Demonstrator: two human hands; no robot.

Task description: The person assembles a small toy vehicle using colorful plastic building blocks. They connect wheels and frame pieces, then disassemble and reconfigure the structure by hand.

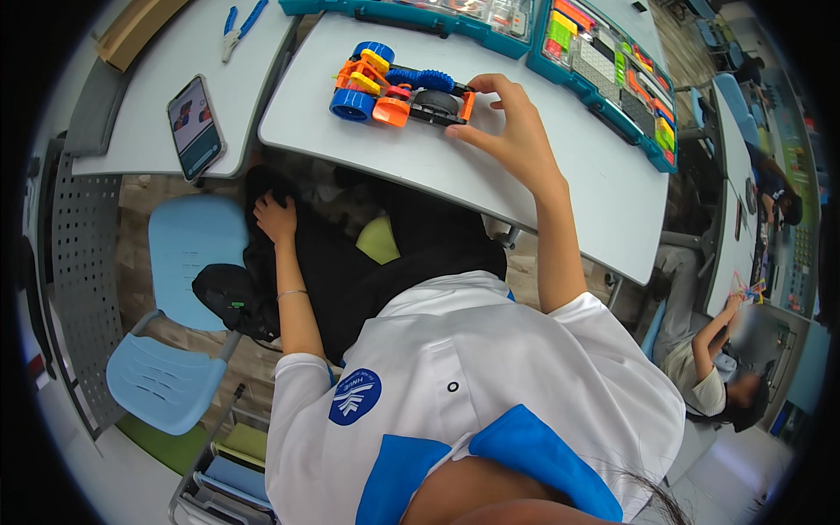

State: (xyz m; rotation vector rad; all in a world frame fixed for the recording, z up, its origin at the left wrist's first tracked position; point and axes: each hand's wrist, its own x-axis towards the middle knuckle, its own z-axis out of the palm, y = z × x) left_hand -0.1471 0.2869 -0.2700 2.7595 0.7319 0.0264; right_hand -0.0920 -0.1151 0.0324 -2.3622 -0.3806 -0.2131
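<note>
A toy car (411,94) built of plastic pieces stands on the white table (350,149) before me. It has blue wheels, orange and yellow parts, a blue ribbed piece and a black frame with a round grey-black part. At its right end, the thumb and index finger of my right hand (510,122) straddle the orange end piece and hold it. My left hand (277,219) lies on my dark-trousered thigh, fingers spread, holding nothing.
Teal cases (604,96) full of colourful building pieces line the table's far edge. On the left table lie a lit phone (196,129) and blue-handled pliers (234,33). A light-blue chair (188,262) stands at my left. Another person (713,359) sits at far right.
</note>
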